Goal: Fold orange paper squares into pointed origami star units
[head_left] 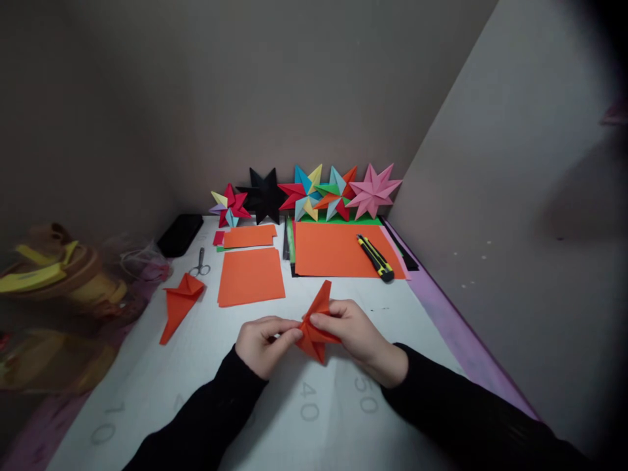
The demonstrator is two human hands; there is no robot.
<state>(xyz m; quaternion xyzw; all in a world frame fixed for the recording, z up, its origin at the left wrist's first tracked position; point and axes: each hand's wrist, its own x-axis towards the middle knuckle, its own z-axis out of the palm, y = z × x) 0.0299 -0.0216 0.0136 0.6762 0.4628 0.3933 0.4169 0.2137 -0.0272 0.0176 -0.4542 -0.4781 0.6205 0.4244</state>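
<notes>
A folded orange paper piece [314, 341] with several points is held up between both hands, just above the white table. On its left edge, my left hand [267, 340] pinches the paper between thumb and fingers. My right hand [356, 330] grips the other side, its thumb pressed near the middle and its fingers partly hidden behind the paper. Another folded orange paper piece [181, 304] lies to the left. Beyond the hands sits a stack of orange paper squares [251, 278].
Folded paper stars, among them a black star [265, 195] and a pink star [374, 191], lean on the wall. A yellow-black utility knife [375, 258] rests on orange sheets [328, 252]. Small scissors [200, 263] and a black phone-like object [180, 235] lie left.
</notes>
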